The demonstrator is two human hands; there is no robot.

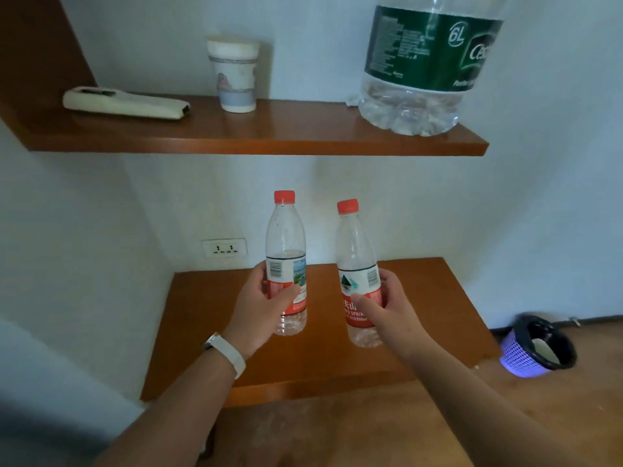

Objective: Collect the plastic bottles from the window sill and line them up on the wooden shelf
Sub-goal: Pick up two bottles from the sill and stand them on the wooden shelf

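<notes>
**Now two bottles in hand over the lower shelf**

Right now you hold two small plastic bottles with red caps, upright and just apart, one in each hand. Your left hand (266,298) wraps the label band of the left bottle (286,261); your right hand (384,301) grips the right bottle (357,274) at the same height, thumb across the red label. Both bases sit at or just above the lower wooden shelf (209,332); whether they touch it cannot be told.

Both bottles look nearly empty, so expect them to be very light and easy to tip, with thin walls that dent under a hard squeeze. The label band is a fair place to hold: it looks less slick than bare plastic and low enough to steady the base.

Above, the upper wooden shelf (269,136) carries a large clear water jug (418,62), a paper cup (234,75) and a pale remote control (124,102). A wall socket (225,247) sits to the left, and a purple waste basket (536,348) stands on the floor to the right.
</notes>
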